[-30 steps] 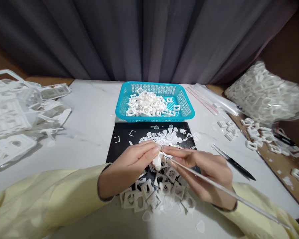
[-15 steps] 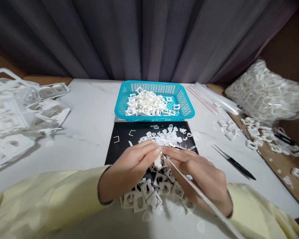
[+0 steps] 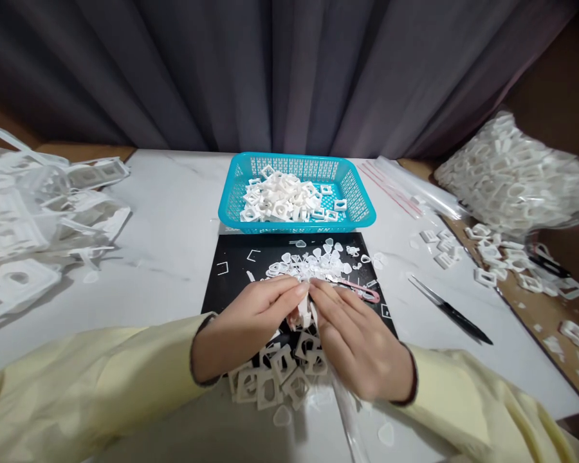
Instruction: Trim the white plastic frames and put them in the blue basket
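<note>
My left hand (image 3: 251, 321) is closed, its thumb and fingers pinching a small white plastic piece (image 3: 304, 312) over the black mat. My right hand (image 3: 361, 341) meets it at the fingertips, fingers bent together and closed on a long white strip (image 3: 346, 411). The strip runs from beneath the right palm toward me. How the strip touches the piece is hidden by the fingers. Right under the hands lies a pile of white plastic frames (image 3: 270, 386) with cut-out centres. Beyond the fingertips is a heap of small translucent white scraps (image 3: 318, 262).
A blue basket (image 3: 226, 206) of white frames stands behind the black mat (image 3: 231, 289). Tweezers (image 3: 451, 312) lie at the right, near loose frames and a full clear bag (image 3: 521, 180). White plastic sheets (image 3: 19, 225) are piled at the left. A pink-handled tool (image 3: 367, 292) rests on the mat.
My right hand has turned and moved left and closer to the left hand. The strip's near end has swung leftward and now hangs more steeply. My left hand has barely moved.
</note>
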The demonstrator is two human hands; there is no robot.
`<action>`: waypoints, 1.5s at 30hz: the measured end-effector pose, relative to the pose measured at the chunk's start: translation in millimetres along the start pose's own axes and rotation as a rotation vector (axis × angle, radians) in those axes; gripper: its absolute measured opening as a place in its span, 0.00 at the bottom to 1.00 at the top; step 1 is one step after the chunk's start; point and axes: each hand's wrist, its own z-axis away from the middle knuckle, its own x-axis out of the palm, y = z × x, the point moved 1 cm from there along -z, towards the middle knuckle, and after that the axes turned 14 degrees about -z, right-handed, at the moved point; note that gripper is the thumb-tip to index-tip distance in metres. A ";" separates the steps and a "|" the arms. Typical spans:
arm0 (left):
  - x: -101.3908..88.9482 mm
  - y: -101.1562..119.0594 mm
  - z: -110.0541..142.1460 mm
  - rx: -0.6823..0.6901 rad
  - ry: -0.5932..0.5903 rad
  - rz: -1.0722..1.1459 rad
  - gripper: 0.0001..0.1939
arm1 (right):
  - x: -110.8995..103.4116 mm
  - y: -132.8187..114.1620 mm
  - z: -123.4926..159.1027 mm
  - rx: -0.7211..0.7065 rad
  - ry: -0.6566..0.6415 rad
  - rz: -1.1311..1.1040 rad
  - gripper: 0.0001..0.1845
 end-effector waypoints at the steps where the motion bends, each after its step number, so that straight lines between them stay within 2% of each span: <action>1: 0.4 0.3 0.8 0.010 -0.011 -0.012 0.19 | 1.1 3.5 1.9 0.019 0.015 -0.018 0.14; 4: -1.1 3.1 3.6 0.056 -0.033 -0.065 0.19 | 1.3 14.3 6.6 0.102 0.063 -0.085 0.11; 7: -6.3 6.1 5.6 0.061 -0.007 -0.115 0.18 | -6.1 17.5 6.1 0.168 0.147 -0.157 0.08; 10: -10.5 7.5 6.7 0.056 0.033 -0.134 0.17 | -17.9 12.2 0.1 0.330 0.254 -0.301 0.08; 13: -11.0 7.6 7.6 0.080 0.069 -0.125 0.17 | -26.5 4.9 -5.7 0.482 0.284 -0.483 0.10; 19: -9.0 6.9 7.7 0.117 0.095 -0.099 0.17 | -27.3 1.0 -8.9 0.413 0.238 -0.622 0.10; 26: -11.3 5.9 6.8 0.080 0.026 -0.060 0.18 | -22.8 4.8 -9.5 0.327 0.243 -0.660 0.11; 32: -11.4 5.8 6.0 0.093 0.011 -0.055 0.17 | -22.0 3.3 -4.2 0.442 0.238 -0.696 0.09; 38: -8.5 2.0 4.4 0.088 0.029 -0.072 0.18 | -17.9 3.6 -2.8 0.406 0.239 -0.645 0.11; 42: -7.7 0.4 3.0 0.076 0.025 -0.039 0.18 | -20.9 4.3 -6.2 0.543 0.247 -0.673 0.10; 45: -10.4 2.1 3.5 0.115 0.054 -0.036 0.18 | -27.5 5.9 -11.4 0.660 0.252 -0.737 0.11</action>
